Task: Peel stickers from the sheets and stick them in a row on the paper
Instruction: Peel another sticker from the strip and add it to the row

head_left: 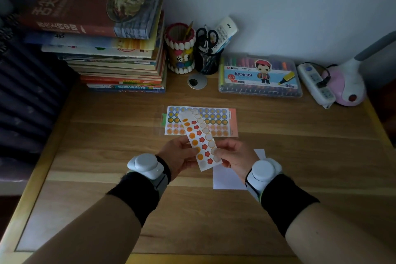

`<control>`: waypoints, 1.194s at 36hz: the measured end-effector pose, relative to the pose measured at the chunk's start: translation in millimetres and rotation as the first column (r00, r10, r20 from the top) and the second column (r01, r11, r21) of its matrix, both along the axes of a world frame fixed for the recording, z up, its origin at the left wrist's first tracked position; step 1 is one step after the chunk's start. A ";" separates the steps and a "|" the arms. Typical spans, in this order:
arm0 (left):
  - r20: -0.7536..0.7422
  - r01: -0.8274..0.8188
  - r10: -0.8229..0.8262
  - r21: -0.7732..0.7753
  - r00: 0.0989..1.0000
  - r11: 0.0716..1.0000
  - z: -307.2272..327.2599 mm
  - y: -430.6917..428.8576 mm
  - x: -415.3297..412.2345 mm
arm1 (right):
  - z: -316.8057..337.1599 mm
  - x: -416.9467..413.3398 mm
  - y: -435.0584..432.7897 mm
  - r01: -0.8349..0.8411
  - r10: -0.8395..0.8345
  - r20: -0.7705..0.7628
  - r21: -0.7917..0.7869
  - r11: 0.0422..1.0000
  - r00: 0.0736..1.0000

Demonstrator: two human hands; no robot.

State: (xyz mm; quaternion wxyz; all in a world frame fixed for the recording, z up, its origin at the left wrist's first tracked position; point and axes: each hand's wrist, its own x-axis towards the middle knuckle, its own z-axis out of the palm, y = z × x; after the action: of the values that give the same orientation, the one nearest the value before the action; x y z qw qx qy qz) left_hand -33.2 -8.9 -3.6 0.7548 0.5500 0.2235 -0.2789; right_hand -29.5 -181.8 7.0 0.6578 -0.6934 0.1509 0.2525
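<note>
A narrow white sticker strip [199, 141] with columns of orange circles, red flowers and pale empty rings is held above the desk, tilted toward the far left. My left hand [179, 154] grips its left edge near the lower end. My right hand [234, 156] pinches its right edge, with the fingertips on the ring column. Beyond it a wider sticker sheet [216, 119] of blue, green and orange circles lies flat in a clear sleeve. A white paper [227, 178] lies on the desk under my right hand, mostly hidden by it.
A tall stack of books [111, 45] stands at the back left. Two pen holders [192, 51], a box of markers [260, 77], a power strip [316, 84] and a pink lamp base [347, 88] line the wall. The wooden desk [192, 216] has a raised yellow edge.
</note>
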 end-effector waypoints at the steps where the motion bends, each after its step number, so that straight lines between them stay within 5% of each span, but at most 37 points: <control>1: 0.000 -0.001 0.001 0.003 1.000 1.000 0.0 -0.3 0.0 | 0.4 -0.3 0.0 -0.011 0.010 -0.012 -0.004 1.000 1.000; 12: -0.019 -0.019 0.019 -0.014 1.000 1.000 3.8 -3.8 -0.8 | 3.3 -5.9 -1.0 -0.159 0.156 -0.045 -0.066 0.985 0.987; 19: -0.069 0.170 -0.163 0.113 0.984 0.979 -3.9 -10.2 -10.0 | 5.7 -6.1 0.6 -0.156 0.155 -0.016 -0.102 0.983 0.988; 24: -0.088 0.081 -0.066 0.191 0.994 0.978 -9.5 -11.2 -8.0 | 0.2 -9.7 -2.3 -0.045 0.120 0.183 -0.369 0.928 0.976; 33: -0.092 0.024 -0.009 0.161 0.996 0.987 -9.7 -13.4 -10.0 | -1.9 -15.4 6.1 -0.143 0.435 0.343 -0.627 0.766 0.832; 43: -0.072 0.042 -0.035 0.099 0.997 0.994 -4.3 -13.4 -12.7 | -4.5 -17.1 5.5 -0.124 0.473 0.373 -0.667 0.735 0.799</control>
State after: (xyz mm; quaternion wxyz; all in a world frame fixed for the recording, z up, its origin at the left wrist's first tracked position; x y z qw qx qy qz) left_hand -45.9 -22.3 -7.9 0.7124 0.5814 0.2529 -0.3007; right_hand -46.6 -176.3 2.5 0.3607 -0.9241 -0.0774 0.0996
